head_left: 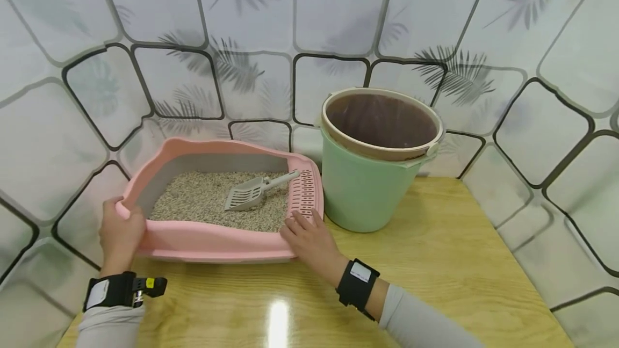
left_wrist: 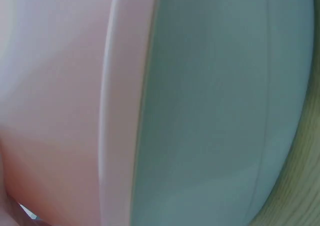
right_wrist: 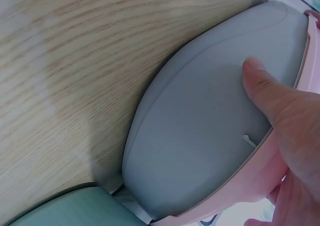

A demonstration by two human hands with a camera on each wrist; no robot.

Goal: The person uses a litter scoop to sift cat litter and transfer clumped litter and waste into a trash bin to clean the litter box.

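Observation:
A pink-rimmed litter box (head_left: 213, 238) with a grey base stands on the table, filled with grainy litter (head_left: 188, 197). On the litter lies a grey slotted scoop (head_left: 246, 193), its handle resting over the perforated pink ledge (head_left: 306, 179). My left hand (head_left: 121, 232) grips the rim at the box's front left corner; the left wrist view shows mostly the box's outer wall (left_wrist: 210, 106). At the front right corner my right hand (head_left: 314, 243) holds the edge. In the right wrist view its thumb (right_wrist: 262, 86) presses the grey outer side, fingers over the pink rim.
Close to the box's right end stands a green bucket (head_left: 365, 192) with a brown, cream-rimmed bucket (head_left: 382, 144) nested inside. Patterned curtain-like sheeting (head_left: 261, 26) surrounds the back and sides. The wooden table (head_left: 435, 267) extends in front and to the right.

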